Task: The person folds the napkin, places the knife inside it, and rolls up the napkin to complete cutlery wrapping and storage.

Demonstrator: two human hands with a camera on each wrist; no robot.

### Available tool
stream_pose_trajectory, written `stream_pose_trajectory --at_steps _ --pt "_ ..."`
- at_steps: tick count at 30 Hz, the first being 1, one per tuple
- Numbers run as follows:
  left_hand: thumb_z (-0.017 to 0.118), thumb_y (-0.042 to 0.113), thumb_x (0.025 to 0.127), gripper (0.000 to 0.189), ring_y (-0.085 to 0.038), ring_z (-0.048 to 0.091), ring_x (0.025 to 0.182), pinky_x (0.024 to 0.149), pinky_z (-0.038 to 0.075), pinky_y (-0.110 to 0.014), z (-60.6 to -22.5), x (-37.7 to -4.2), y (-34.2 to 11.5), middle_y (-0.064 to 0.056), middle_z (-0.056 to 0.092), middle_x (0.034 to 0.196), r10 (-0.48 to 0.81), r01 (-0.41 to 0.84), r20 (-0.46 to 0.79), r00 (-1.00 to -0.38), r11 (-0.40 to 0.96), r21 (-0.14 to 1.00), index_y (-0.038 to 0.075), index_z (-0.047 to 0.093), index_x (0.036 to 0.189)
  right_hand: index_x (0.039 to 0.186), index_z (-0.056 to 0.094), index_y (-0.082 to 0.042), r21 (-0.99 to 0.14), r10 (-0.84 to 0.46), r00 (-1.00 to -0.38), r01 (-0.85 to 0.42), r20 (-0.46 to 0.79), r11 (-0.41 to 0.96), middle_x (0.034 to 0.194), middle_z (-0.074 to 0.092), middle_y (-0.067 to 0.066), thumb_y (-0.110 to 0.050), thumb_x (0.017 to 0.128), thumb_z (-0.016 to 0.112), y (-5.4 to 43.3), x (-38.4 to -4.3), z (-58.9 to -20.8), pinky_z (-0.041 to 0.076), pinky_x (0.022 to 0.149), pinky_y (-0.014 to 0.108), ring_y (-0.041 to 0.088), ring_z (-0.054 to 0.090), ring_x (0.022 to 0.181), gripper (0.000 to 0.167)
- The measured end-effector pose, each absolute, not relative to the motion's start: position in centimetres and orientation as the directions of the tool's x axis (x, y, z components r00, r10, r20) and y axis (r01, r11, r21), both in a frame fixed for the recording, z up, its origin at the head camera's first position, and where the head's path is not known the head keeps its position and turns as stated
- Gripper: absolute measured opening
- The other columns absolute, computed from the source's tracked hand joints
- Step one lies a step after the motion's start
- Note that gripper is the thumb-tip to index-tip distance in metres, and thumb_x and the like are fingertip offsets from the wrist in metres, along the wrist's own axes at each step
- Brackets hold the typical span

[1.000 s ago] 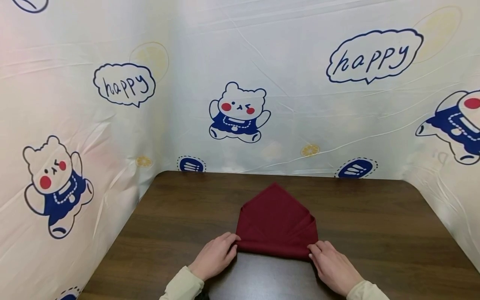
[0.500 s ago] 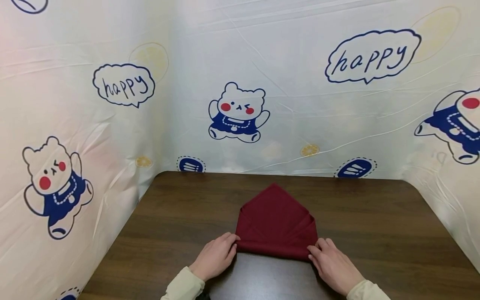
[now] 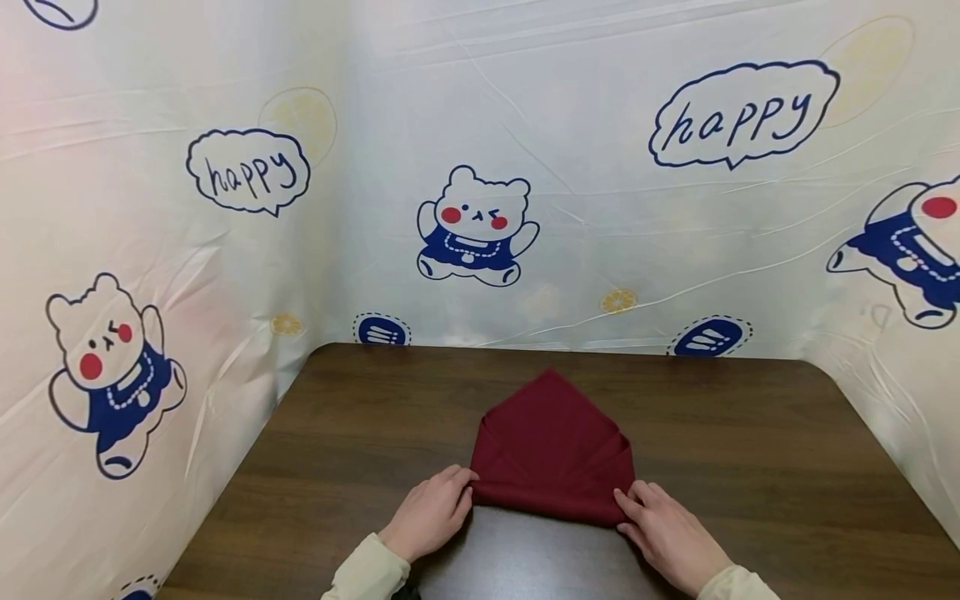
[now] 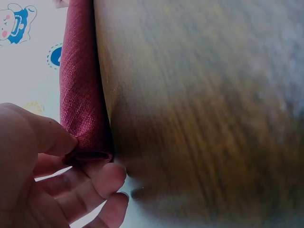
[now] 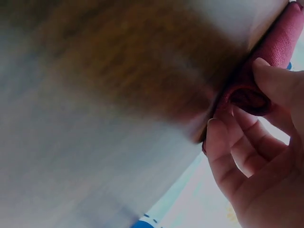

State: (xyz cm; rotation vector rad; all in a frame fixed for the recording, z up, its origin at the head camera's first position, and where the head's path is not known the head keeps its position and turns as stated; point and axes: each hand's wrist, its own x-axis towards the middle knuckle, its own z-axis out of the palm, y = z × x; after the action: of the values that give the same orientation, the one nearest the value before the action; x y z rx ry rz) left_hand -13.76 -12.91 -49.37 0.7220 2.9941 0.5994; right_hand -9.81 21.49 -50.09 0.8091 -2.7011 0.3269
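A dark red cloth (image 3: 552, 442) lies folded on the table, its far end a point and its near edge rolled into a tube. My left hand (image 3: 432, 510) pinches the left end of the roll; in the left wrist view the thumb lies on top of the cloth roll (image 4: 85, 95) and fingertips sit at its flat end. At the right end, my right hand (image 3: 667, 529) grips the roll between thumb and fingers. The right wrist view shows the open spiral end of the cloth roll (image 5: 280, 35) beside those fingers.
The dark brown wooden table (image 3: 360, 417) has rounded far corners. A pale curtain (image 3: 600, 233) printed with bears and "happy" bubbles hangs behind it and along both sides.
The right end of the roll has shifted slightly toward me and looks a little thicker, with the right thumb and fingers spread a bit wider. The left hand stays almost still.
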Motion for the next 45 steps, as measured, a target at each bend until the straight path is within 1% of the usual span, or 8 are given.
stream_pose_trajectory --at_steps 3,7,10,14,20,26,36,45 --pt "0.054 0.014 0.095 0.021 -0.01 0.063 0.078 0.062 0.05 -0.026 -49.4 -13.7 -12.9 0.001 0.065 0.097 0.436 0.44 0.096 -0.895 0.823 0.359 0.01 0.068 0.109 0.108 0.069 -0.01 -0.248 -0.456 -0.837 -0.531 0.302 0.811 0.085 0.052 -0.012 -0.017 0.078 0.078 21.4 -9.8 -49.9 0.044 0.062 0.021 -0.001 0.045 0.073 0.031" --pt "0.056 0.013 0.094 0.021 -0.011 0.063 0.079 0.063 0.051 -0.027 -49.5 -13.6 -12.9 0.0 0.066 0.097 0.432 0.443 0.114 -0.895 0.823 0.355 0.008 0.069 0.11 0.094 0.057 -0.022 -0.352 -0.419 -0.874 -0.483 0.246 0.801 0.079 0.047 -0.016 -0.015 0.08 0.076 21.4 -9.8 -49.6 0.039 0.057 0.019 -0.004 0.041 0.065 0.025" --pt "0.055 0.014 0.094 0.022 -0.008 0.061 0.076 0.062 0.05 -0.026 -49.5 -13.6 -13.0 0.0 0.065 0.097 0.426 0.436 0.112 -0.898 0.825 0.36 0.008 0.069 0.111 0.086 0.051 -0.023 -0.356 -0.419 -0.88 -0.475 0.225 0.805 0.076 0.039 -0.015 -0.015 0.081 0.075 21.4 -9.8 -49.5 0.035 0.055 0.018 -0.003 0.035 0.061 0.026" --pt "0.054 0.016 0.095 0.024 -0.006 0.059 0.074 0.062 0.05 -0.025 -49.5 -13.6 -13.0 0.002 0.064 0.096 0.419 0.429 0.107 -0.901 0.831 0.354 0.009 0.069 0.111 0.085 0.051 -0.022 -0.333 -0.423 -0.874 -0.483 0.239 0.81 0.075 0.038 -0.014 -0.017 0.083 0.073 21.5 -9.8 -49.7 0.034 0.055 0.018 -0.003 0.034 0.06 0.023" --pt "0.054 0.016 0.095 0.024 -0.006 0.058 0.072 0.061 0.049 -0.025 -49.6 -13.5 -13.0 0.001 0.063 0.095 0.418 0.428 0.107 -0.902 0.838 0.339 0.009 0.069 0.112 0.091 0.059 -0.021 -0.309 -0.418 -0.858 -0.502 0.299 0.808 0.077 0.044 -0.015 -0.018 0.085 0.073 21.5 -9.8 -50.0 0.038 0.055 0.02 -0.004 0.039 0.062 0.016" --pt "0.053 0.017 0.096 0.03 -0.001 0.044 0.061 0.056 0.042 -0.02 -49.7 -13.6 -13.0 0.001 0.058 0.091 0.413 0.414 0.083 -0.907 0.838 0.355 0.007 0.068 0.12 0.093 0.062 -0.02 -0.322 -0.404 -0.863 -0.492 0.303 0.809 0.079 0.05 -0.014 -0.018 0.088 0.069 21.4 -9.9 -50.0 0.043 0.057 0.023 -0.002 0.046 0.065 0.009" --pt "0.058 0.013 0.093 0.031 -0.001 0.042 0.06 0.054 0.038 -0.019 -49.5 -13.7 -13.0 0.0 0.058 0.09 0.419 0.439 0.136 -0.898 0.824 0.359 0.005 0.067 0.121 0.089 0.062 -0.023 -0.389 -0.282 -0.953 -0.303 0.112 0.87 0.079 0.058 -0.011 -0.019 0.088 0.068 20.8 -10.4 -48.8 0.048 0.064 0.028 0.008 0.058 0.071 0.007" --pt "0.064 0.013 0.09 0.024 -0.001 0.048 0.067 0.057 0.04 -0.018 -49.5 -14.2 -12.9 0.003 0.057 0.097 0.386 0.42 0.166 -0.907 0.82 0.389 0.008 0.073 0.112 0.082 0.059 -0.024 -0.442 -0.201 -0.979 -0.172 -0.019 0.88 0.073 0.052 -0.007 -0.016 0.087 0.066 20.0 -11.1 -48.5 0.044 0.064 0.031 0.01 0.052 0.068 0.012"
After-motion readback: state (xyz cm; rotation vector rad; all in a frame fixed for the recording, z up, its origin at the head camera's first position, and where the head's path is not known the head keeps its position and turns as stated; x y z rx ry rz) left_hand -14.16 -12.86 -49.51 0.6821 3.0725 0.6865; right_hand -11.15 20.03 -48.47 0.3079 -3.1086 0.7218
